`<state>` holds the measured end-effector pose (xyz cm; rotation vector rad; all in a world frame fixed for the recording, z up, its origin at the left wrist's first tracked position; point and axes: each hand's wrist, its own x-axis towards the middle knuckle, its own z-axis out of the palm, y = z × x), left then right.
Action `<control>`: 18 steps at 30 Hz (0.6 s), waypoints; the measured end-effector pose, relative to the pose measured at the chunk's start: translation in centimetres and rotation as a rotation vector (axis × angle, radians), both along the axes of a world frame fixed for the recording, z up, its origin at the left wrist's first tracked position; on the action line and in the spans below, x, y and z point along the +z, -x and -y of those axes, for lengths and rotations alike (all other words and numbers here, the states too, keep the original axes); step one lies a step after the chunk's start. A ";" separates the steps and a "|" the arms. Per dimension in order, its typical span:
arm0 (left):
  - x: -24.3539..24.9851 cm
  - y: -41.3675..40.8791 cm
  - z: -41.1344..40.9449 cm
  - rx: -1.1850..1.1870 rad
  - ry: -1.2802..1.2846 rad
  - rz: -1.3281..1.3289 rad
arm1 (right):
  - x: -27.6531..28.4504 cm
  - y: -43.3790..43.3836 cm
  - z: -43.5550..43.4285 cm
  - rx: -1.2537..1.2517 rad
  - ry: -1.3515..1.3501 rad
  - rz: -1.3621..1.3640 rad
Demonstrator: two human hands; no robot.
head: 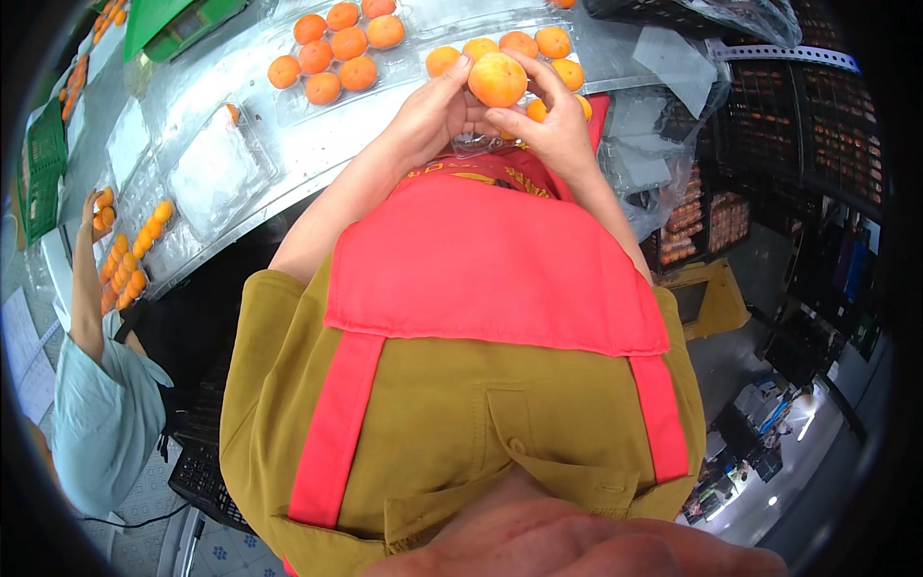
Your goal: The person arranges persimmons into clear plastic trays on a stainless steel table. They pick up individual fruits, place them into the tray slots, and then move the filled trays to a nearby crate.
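Note:
Both hands are around one round orange fruit [497,79] with yellowish patches, perhaps a citrus. My left hand [436,112] has its thumb against the fruit's left side, its other fingers curled below. From the right, my right hand [554,130] grips it between thumb and fingers. The fruit is above a clear plastic tray [472,146] at the table's near edge, which holds several similar fruits [553,42] and is partly hidden by my hands. Left of it, another clear tray [389,68] has orange fruits [349,43] in rows.
A co-worker's arm [88,288] reaches to fruit at the left. An empty-looking clear tray [216,173] lies on the metal table [317,148]. A green crate [180,25] stands at the back. Plastic packs [638,155] and stacked dark crates [836,130] are on the right.

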<state>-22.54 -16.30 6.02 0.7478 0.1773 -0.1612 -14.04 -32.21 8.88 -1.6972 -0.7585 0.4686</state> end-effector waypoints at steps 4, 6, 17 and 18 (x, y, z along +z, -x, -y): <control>0.5 0.2 -0.1 0.047 -0.189 -0.062 | 0.5 -0.3 0.2 0.023 0.053 0.119; 0.2 0.1 -0.3 0.126 -0.477 -0.042 | 0.6 -0.5 0.4 0.019 0.033 0.075; 0.3 0.4 -2.3 0.120 -0.515 0.198 | -0.4 -0.5 0.8 0.250 -0.180 -0.785; 0.2 0.4 -2.4 0.094 -0.480 0.223 | -0.3 -0.5 0.7 0.287 -0.183 -0.844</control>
